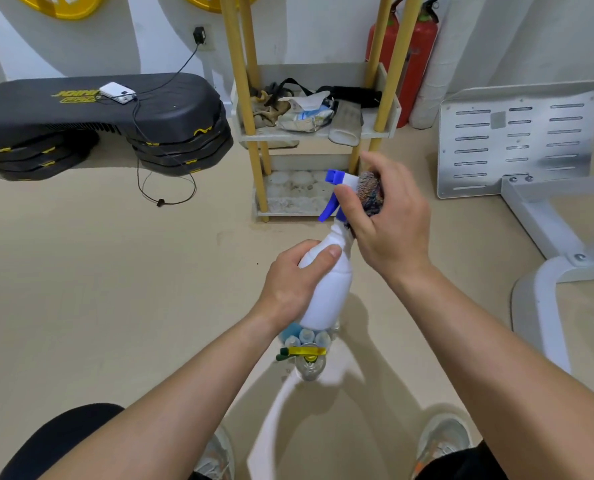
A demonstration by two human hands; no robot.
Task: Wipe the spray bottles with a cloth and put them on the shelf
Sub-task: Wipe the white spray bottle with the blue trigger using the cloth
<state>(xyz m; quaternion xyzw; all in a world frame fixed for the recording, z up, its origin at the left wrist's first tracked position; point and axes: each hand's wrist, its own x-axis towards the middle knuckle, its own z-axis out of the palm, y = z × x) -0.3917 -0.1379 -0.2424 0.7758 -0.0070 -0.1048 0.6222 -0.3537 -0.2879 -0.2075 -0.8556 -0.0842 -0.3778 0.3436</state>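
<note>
Left hand [288, 282] grips spray bottle [326, 289] body; right hand [389, 220] presses cloth [370, 192] on nozzle.

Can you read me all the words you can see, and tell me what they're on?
"JOIN": yellow, on the black step platform; a white device hides the rest.
Line beneath it: too blurred.
Yellow wall sign: letters cut off, unreadable.
Packet on the shelf: print too blurred.
Spray bottle: no writing shows.
</note>
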